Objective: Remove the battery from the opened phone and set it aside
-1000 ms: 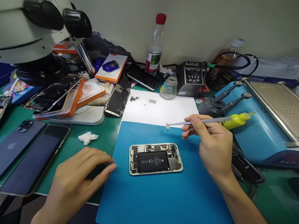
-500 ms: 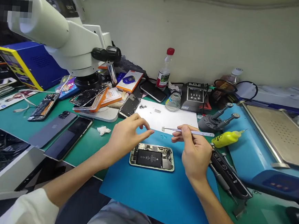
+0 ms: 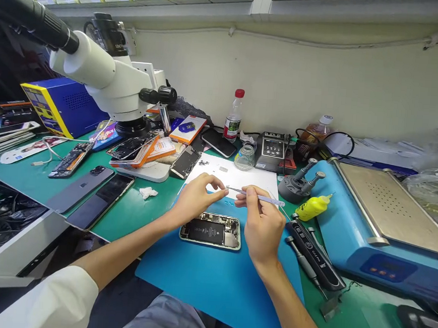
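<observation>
My right hand [image 3: 262, 220] holds a pair of metal tweezers [image 3: 267, 199] level, tips pointing left. At those tips, my left hand [image 3: 197, 197] has thumb and forefinger pinched together; whatever lies between them is too small to make out. Just below both hands, an opened smartphone [image 3: 209, 231] rests on a blue mat [image 3: 202, 274], its black battery and inner parts exposed. Behind the hands a white sheet [image 3: 256, 178] carries small dark bits and a small grey metal plate [image 3: 223, 169]. Several tiny bluish pieces [image 3: 229, 203] lie near the tweezers.
A microscope [image 3: 115, 85] stands at the left, above stacked phone parts. Two phones [image 3: 100, 200] lie left of the mat. At the right are a yellow bottle [image 3: 312, 207], a black pen-shaped tool [image 3: 316, 255] and a blue heating plate [image 3: 375, 196]. A glass jar [image 3: 245, 157] stands behind.
The tweezers' tips, which held a small pale piece apart from my left hand, now meet my left fingertips. Left thumb and forefinger have closed together. The head view has tilted up.
</observation>
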The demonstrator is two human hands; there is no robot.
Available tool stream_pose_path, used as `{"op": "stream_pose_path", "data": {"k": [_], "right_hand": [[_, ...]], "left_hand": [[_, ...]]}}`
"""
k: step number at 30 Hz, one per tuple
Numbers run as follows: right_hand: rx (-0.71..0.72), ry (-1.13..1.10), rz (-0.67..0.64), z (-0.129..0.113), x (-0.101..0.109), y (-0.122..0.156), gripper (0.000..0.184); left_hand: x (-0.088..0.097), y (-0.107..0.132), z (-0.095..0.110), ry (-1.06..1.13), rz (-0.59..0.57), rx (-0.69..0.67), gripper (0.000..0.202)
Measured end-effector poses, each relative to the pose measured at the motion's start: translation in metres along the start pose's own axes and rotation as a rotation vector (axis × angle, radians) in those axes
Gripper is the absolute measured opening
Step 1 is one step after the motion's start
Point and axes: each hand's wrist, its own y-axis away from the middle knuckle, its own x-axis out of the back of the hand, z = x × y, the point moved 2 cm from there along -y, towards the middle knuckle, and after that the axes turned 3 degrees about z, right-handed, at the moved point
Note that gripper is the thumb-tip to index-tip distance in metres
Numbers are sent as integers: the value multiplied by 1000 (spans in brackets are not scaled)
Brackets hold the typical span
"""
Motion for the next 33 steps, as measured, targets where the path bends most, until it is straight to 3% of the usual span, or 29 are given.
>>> {"op": "stream_pose_path", "data": {"k": [12, 23, 33], "right_hand": [[-53, -29, -33, 9, -3, 0, 36], [1, 34, -73, 16, -9, -1, 31], [-29, 61, -79, 15, -4, -3, 34]], "left_hand": [[-3, -10, -11, -48, -7, -60, 12], [1, -7, -8, -259, -1, -116, 7], [6, -3, -20, -426, -27, -174, 8]]}}
